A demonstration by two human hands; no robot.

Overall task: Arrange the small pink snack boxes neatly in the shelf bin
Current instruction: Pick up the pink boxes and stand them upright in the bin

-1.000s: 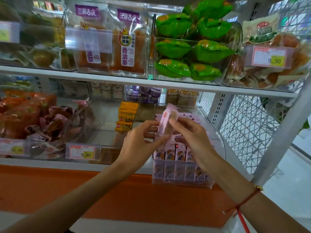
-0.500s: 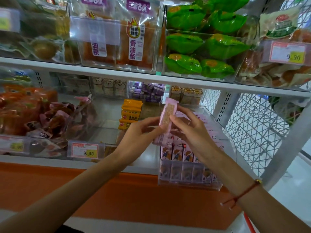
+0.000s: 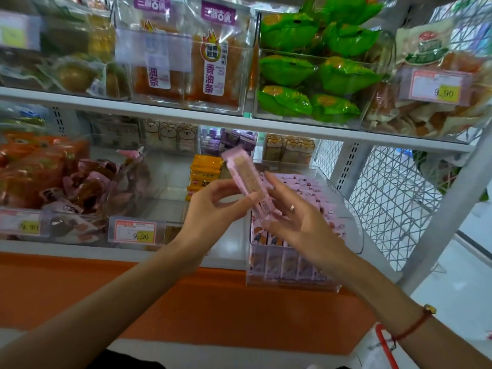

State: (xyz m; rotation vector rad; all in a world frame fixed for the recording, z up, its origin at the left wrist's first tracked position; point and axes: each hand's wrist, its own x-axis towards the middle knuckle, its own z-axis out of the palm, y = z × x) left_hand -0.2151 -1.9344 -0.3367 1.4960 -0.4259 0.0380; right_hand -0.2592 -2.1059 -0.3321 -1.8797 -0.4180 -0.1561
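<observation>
At centre frame, left hand (image 3: pixel 213 209) fingers (image 3: pixel 241 206) and right hand (image 3: pixel 300 222) fingers (image 3: pixel 277 182) pinch one tilted pink snack box (image 3: pixel 246 177) above the clear shelf bin (image 3: pixel 292 284), where more pink boxes (image 3: pixel 306 187) stand in rows.

The shelf bin (image 3: pixel 346 225) is clear glossy plastic; the pink box (image 3: pixel 246 177) looks matt cardboard; green packets (image 3: pixel 287 69) are shiny film.
</observation>
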